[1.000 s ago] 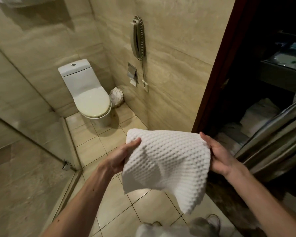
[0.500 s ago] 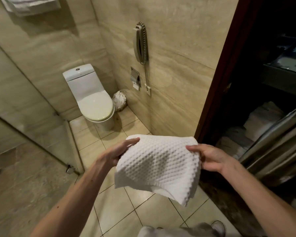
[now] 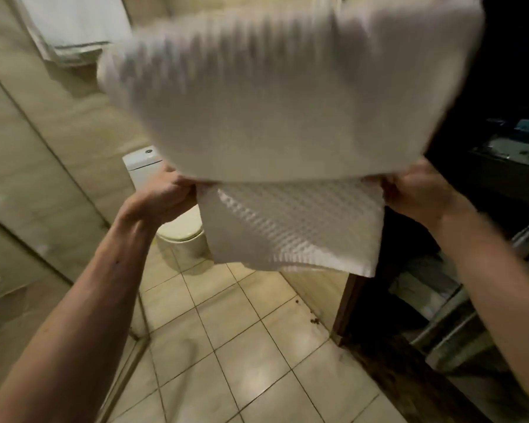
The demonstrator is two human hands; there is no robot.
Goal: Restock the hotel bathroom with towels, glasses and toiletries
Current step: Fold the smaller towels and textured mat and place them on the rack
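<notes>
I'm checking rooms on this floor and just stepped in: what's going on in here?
A person in the bathroom grips a white waffle towel with both hands, the left hand at one side and the right hand at the other. The towel's upper part billows up, blurred with motion, apparently mid-shake. Its lower part hangs in front of the toilet. The towel is not yet put anywhere.

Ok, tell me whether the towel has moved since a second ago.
Yes. The towel has swung up: it hung lower than the toilet in the picture before, and now billows above it.
</notes>
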